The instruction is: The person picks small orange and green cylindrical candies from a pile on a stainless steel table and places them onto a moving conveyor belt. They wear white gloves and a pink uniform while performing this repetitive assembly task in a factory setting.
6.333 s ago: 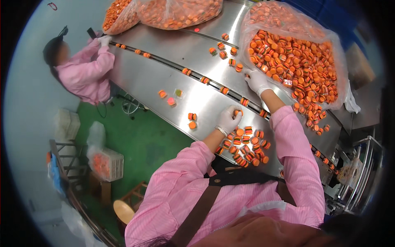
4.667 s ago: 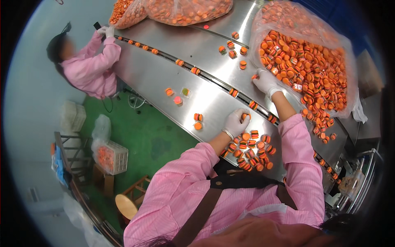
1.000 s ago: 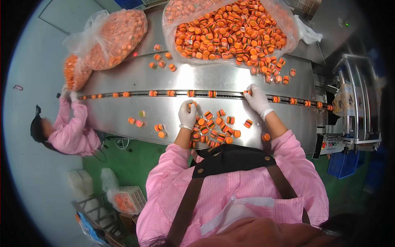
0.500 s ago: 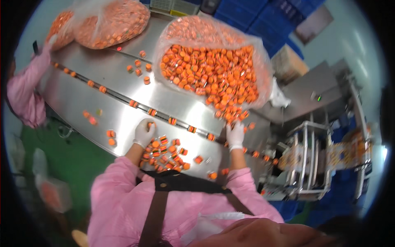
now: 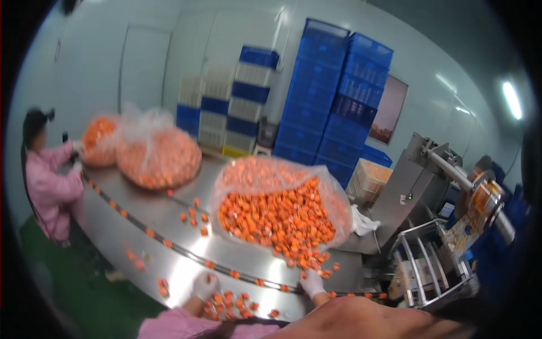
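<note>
Small orange layered candies, some in clear wrappers, are everywhere on the steel table point(image 5: 183, 282). My left hand point(image 5: 204, 286), in a white glove, is closed with an orange candy point(image 5: 212, 278) at its fingertips. Close to it lies a loose group of candies point(image 5: 228, 305). My right hand point(image 5: 313, 284), gloved too, is bent in at the near end of the heap point(image 5: 296, 217) spilling out of a large clear bag point(image 5: 337, 212). Orange shows at its fingertips. Between the hands runs a narrow channel point(image 5: 189, 254) with candies spaced along it.
Two more filled bags point(image 5: 160, 158) point(image 5: 100, 135) stand at the far left, beside a co-worker in pink point(image 5: 53, 181). At the right is a wrapping machine point(image 5: 429, 265) with a film roll point(image 5: 477, 220). Blue crates point(image 5: 316, 96) are stacked behind the table.
The view has tilted up, bringing the walls, crates and co-worker into sight, and my hands now sit lower in the picture. Both hands stay about the same places on the table.
</note>
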The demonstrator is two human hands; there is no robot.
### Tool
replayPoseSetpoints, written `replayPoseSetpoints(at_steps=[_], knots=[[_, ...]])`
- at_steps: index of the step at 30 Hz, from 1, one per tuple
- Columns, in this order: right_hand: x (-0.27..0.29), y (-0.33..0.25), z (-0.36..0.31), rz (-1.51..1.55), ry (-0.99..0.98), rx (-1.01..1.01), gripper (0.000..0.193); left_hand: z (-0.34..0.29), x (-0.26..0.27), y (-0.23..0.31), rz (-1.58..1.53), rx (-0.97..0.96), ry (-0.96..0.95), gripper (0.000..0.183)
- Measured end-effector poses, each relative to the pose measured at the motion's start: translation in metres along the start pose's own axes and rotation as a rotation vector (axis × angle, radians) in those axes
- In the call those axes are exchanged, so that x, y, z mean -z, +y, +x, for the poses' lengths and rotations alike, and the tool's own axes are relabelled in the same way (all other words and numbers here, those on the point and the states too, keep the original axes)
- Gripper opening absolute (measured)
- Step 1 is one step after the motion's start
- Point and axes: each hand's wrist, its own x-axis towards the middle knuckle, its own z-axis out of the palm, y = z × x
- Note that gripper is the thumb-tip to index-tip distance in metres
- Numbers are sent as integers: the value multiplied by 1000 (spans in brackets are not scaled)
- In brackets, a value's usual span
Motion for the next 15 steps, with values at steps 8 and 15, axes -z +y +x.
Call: replayPoseSetpoints(at_steps=[8, 15], knots=[[3, -6, -17, 338, 19, -89, 19, -4, 20, 76, -163, 100, -101, 16], [33, -23, -36, 454, 54, -178, 19, 8, 15, 83, 32, -6, -88, 22]])
